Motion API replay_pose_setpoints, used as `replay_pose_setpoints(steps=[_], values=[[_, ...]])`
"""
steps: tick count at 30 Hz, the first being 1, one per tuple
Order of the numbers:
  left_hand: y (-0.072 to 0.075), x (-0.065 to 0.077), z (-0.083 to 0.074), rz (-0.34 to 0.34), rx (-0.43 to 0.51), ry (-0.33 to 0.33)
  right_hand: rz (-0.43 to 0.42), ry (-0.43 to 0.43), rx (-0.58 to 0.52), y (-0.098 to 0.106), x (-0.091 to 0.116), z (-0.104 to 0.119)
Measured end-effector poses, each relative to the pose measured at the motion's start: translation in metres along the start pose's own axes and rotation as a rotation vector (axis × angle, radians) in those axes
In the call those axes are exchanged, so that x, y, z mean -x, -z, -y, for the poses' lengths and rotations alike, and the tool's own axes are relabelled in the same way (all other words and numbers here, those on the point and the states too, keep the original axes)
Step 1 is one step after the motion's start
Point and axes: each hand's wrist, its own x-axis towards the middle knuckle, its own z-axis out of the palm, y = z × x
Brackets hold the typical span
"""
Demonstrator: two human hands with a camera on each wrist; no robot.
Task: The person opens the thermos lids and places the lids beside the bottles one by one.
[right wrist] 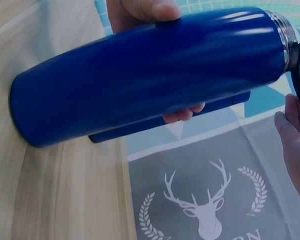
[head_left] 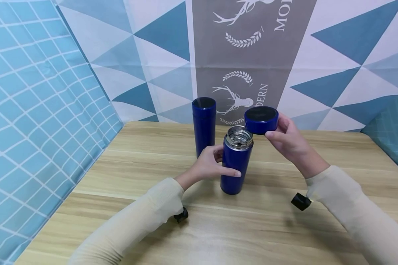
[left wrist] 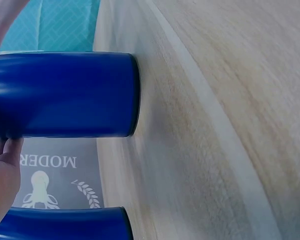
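Blue cylindrical bottle (head_left: 237,159) with bare steel mouth (head_left: 239,143), well in from the edges of the pale wood-grain table (head_left: 152,158), gripped by the left hand (head_left: 211,163), fingers curled round. Round blue, black-topped lid (head_left: 261,120) pinched in the right hand (head_left: 290,141), just beside the mouth. Capped blue bottle (head_left: 204,127) behind, near the back edge; open wood left, right and in front. Triangle-patterned cloth (head_left: 166,31) beyond.

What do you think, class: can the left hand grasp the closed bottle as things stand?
Probably not yet: the left hand is holding the open bottle. The closed bottle stands just behind that hand, with nothing visible between, so letting go would likely free the way.
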Motion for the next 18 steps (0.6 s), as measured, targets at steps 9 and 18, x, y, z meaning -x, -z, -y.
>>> replay_pose_setpoints(steps=[9,18], values=[[-0.002,-0.001,0.000,0.000,0.013,0.016,-0.063,0.073,-0.004,0.009,0.001,0.000],[-0.002,0.001,0.002,-0.007,0.020,0.020,-0.094,0.036,-0.056,0.014,0.006,-0.001]])
